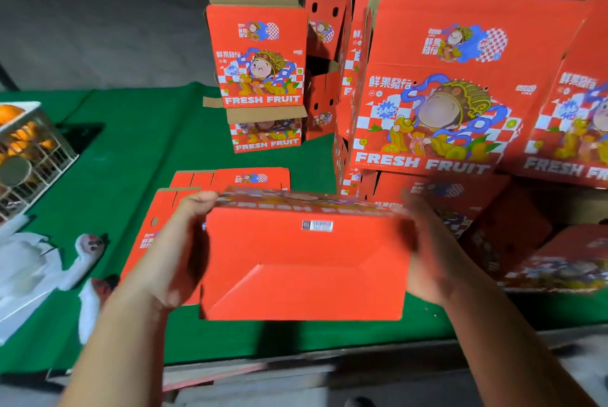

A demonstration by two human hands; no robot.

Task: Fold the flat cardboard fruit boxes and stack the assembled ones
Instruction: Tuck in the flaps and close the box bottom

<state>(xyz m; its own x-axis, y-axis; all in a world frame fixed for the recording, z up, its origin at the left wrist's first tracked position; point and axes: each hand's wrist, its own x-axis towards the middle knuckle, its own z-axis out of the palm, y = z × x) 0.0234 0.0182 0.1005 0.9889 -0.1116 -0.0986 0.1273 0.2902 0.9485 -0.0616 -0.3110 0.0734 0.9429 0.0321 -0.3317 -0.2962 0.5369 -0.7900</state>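
Observation:
I hold a folded red fruit box above the green table, its plain red bottom with a barcode turned toward me. My left hand grips its left side and my right hand grips its right side. Under the box lies a pile of flat red box blanks. Assembled boxes printed FRESH FRUIT are stacked at the right. Two more assembled boxes stand one on the other farther back.
The green table cloth covers the work surface, its front edge near me. A white wire crate with oranges stands at the left. White foam fruit nets lie at the left front. More red boxes lie tipped at the right.

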